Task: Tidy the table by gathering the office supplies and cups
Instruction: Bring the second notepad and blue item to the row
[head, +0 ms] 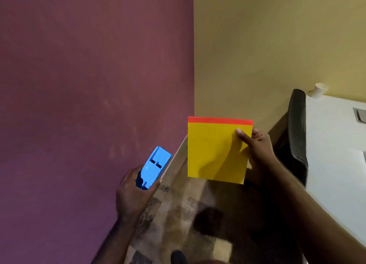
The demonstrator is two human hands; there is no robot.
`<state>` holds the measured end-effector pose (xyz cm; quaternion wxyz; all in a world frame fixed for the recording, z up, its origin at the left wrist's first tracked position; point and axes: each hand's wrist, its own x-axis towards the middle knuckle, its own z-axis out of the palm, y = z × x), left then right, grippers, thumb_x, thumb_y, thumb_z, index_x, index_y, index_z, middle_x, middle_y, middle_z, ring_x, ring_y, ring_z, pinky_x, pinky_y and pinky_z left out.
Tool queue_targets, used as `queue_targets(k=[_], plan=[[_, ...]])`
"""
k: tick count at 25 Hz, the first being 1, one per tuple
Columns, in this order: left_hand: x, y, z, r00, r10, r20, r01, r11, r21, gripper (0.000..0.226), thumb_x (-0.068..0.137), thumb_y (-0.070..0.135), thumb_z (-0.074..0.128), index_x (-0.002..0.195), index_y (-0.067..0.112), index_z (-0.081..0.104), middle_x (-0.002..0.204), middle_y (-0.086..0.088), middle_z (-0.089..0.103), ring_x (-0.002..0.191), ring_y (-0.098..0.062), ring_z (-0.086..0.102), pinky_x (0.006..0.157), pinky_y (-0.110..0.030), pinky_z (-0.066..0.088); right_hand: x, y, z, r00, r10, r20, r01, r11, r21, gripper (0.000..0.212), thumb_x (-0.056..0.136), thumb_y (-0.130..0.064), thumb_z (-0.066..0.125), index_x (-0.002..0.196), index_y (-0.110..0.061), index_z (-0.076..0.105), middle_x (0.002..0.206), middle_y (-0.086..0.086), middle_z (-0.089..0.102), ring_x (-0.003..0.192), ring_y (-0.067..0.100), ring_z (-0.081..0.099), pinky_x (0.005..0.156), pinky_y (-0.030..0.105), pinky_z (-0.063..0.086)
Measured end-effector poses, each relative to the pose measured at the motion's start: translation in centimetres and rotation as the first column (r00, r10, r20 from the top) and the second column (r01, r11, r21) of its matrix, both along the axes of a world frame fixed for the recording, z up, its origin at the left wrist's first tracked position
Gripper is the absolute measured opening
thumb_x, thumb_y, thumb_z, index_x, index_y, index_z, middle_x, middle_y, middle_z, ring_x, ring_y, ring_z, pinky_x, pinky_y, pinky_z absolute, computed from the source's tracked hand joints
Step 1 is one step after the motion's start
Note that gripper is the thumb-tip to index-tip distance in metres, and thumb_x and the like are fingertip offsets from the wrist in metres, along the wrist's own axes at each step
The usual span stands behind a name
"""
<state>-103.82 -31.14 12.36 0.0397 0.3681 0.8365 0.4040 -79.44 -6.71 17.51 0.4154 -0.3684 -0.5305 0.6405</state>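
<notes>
My right hand [257,150] pinches a yellow sticky-note pad [213,152] with a red top strip, thumb on its face, held up in front of the wall corner. Lower left, my left hand [132,192] grips a blue plastic stapler-like tool [153,167], its underside turned toward me. Both are held in the air over the floor, away from the table. A white paper cup [318,89] stands at the far corner of the white table [336,141] on the right.
A dark mesh office chair [297,133] stands against the table's left edge. A maroon wall fills the left, a yellow wall the right. A grey inset plate [360,115] sits in the tabletop. Patterned floor lies below my arms.
</notes>
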Motion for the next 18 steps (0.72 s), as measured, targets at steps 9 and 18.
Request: queue_targets(k=[9,18], plan=[[-7.7,18.7,0.8,0.951,-0.307,0.047,0.305,0.951,0.046,0.050,0.058,0.022,0.091,0.102,0.023,0.068,0.085,0.019,0.061,0.080,-0.014,0.061,0.066,-0.023,0.045,-2.5,10.1,2.0,0.943,-0.321,-0.089,0.318,0.947,-0.048,0.011,0.090,-0.014,0.058,0.100,-0.014,0.062,0.094,-0.001,0.073,0.084,0.010,0.071,0.072,0.030,0.057],[-8.5,42.2,-0.2,0.889,-0.456,-0.043,0.457,0.889,0.017,0.058,0.058,0.032,0.091,0.109,0.019,0.066,0.097,0.003,0.068,0.083,-0.020,0.063,0.070,-0.032,0.050,-0.6,27.2,1.8,0.818,-0.545,-0.184,0.535,0.839,-0.106,0.020,0.083,-0.022,0.062,0.100,-0.012,0.061,0.096,0.005,0.070,0.079,0.012,0.071,0.072,0.033,0.060]])
